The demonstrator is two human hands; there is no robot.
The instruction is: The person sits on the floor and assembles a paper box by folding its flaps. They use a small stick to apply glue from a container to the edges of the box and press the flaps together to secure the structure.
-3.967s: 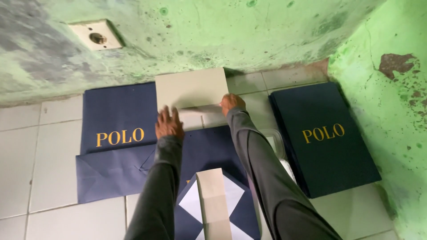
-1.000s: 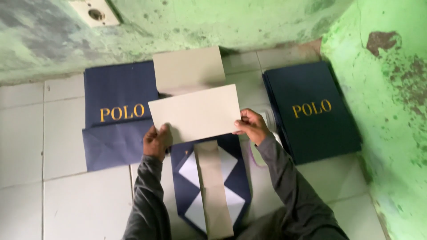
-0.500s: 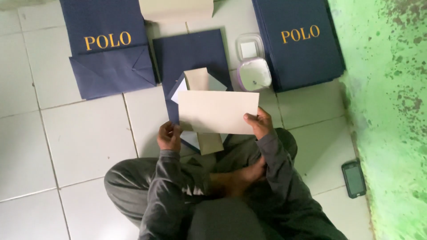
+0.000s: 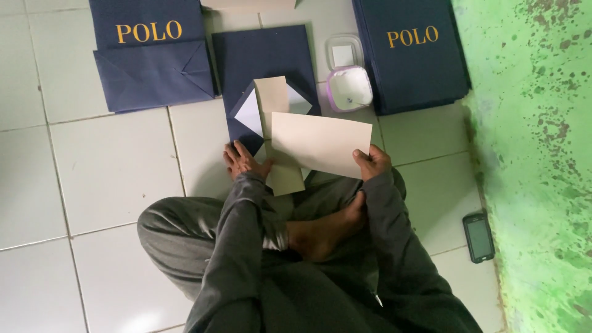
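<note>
**Beige card sheet now lowered over the half-made navy bag**

Beige card sheet (image 4: 320,143) sits just right of the frame's centre, slanting down to the right. A second ago it was held higher, in front of the stack of card at the top edge; since then the view has tipped down, the crossed legs and a bare foot (image 4: 320,233) fill the lower half, and the sheet hangs just above the navy paper bag (image 4: 262,61) lying flat on the white floor tiles (image 4: 111,166). I judge the sheet has been brought to the bag rather than set in place: its right end is still lifted in the fingers.

Head view, the hands: the right hand (image 4: 370,163), right of centre, is closed in a pinch on the sheet's lower right corner, thumb on top. The left hand (image 4: 244,161), left of centre, lies spread and fairly flat, fingers pressing the lower left of the bag's opened-out bottom, beside a narrow beige card strip (image 4: 277,132) that runs down the middle of the fold.

Around them: finished navy bags (image 4: 151,52) in the upper left, another navy stack (image 4: 410,52) in the upper right, a small open plastic tub (image 4: 349,86) between bag and stack, and a dark phone (image 4: 478,237) at lower right by the green wall (image 4: 536,154).
</note>
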